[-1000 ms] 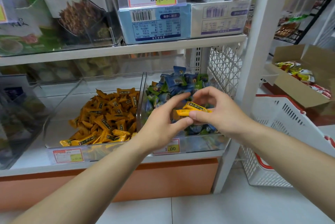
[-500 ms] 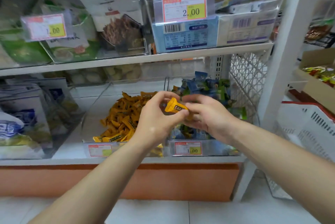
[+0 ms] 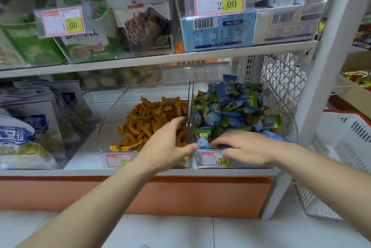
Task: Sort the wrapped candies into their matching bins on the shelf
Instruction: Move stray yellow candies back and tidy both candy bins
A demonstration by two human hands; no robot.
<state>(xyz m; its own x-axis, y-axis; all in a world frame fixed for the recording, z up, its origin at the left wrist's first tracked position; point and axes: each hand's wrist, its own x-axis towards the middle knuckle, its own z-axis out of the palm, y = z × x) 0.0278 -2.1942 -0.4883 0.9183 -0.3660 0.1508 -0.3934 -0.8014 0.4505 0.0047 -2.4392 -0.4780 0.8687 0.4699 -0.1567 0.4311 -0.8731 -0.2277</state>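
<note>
Two clear bins stand side by side on the lower shelf. The left bin (image 3: 109, 125) holds a heap of orange wrapped candies (image 3: 148, 119). In the right bin (image 3: 253, 162) lie blue and green wrapped candies (image 3: 230, 107). My left hand (image 3: 164, 147) hovers over the front right of the orange heap, fingers spread and holding nothing. My right hand (image 3: 245, 147) lies palm down over the front of the right bin. Its fingertips dip among the candies beside a blue-green one (image 3: 202, 141). What lies under those fingers is hidden.
Price tags (image 3: 215, 159) are clipped to the bin fronts. The upper shelf (image 3: 160, 59) carries snack packs and boxes close above. Blue-and-white bags (image 3: 24, 127) fill the left. A white shelf post (image 3: 321, 67), a white basket (image 3: 345, 147) and a cardboard box (image 3: 353, 91) stand to the right.
Both hands held an orange candy together in front of the bins. They have parted: the left went over the orange bin and is empty, the right dropped into the blue-green bin.
</note>
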